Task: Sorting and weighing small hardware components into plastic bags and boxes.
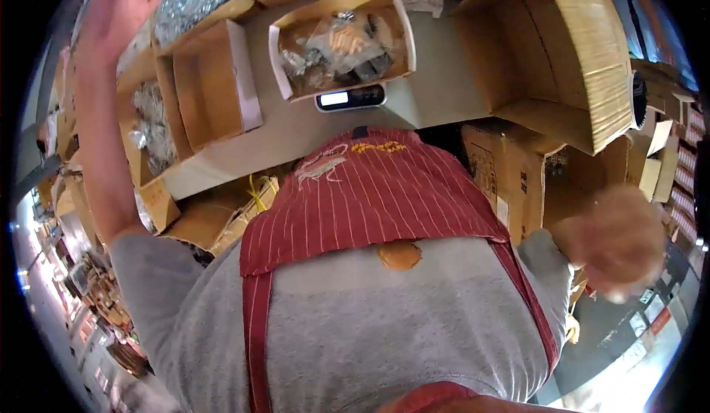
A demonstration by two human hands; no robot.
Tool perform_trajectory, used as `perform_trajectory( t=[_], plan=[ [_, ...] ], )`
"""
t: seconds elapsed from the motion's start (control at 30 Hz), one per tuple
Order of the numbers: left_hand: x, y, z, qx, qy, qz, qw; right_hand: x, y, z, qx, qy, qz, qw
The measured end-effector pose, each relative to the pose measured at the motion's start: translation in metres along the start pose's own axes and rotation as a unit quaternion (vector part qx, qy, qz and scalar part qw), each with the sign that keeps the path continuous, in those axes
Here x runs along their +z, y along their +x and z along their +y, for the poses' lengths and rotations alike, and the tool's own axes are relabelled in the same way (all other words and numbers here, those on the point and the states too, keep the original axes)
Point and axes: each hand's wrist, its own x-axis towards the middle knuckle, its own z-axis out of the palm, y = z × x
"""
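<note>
My left hand (133, 2) reaches far forward at the upper left, partly cut off by the picture's edge. It is beside a box (196, 2) heaped with clear plastic bags; its fingers are too unclear to read. My right hand (617, 243) is out to the right, low and smeared by motion, so its grip does not show. Between them, on the bench, a shallow open cardboard box (277, 62) rests on a small scale (351, 98) with a lit display. Inside it lie clear bags (347, 39) of small tan, dark and silvery parts.
An open-fronted cardboard carton (592, 58) stands on its side at the bench's right. Left, a divided box (214, 80) adjoins a bin of clear bags (151, 121). Bare grey bench top (444, 80) shows beside the scale. Another carton (510, 169) sits lower right.
</note>
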Motion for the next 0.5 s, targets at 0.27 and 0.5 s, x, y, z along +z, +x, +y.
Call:
perform_trajectory(
  t=[0.27, 0.5],
  plan=[
    [-0.101, -0.066, -0.102, -0.004, 0.147, 0.161, 0.976, 0.108, -0.001, 0.239, 0.544, -0.183, 0.132, 0.808],
    [-0.153, -0.108, -0.174, -0.057, 0.196, 0.155, 0.967, 0.11, -0.007, 0.299, 0.475, 0.42, 0.158, 0.757]
  ],
)
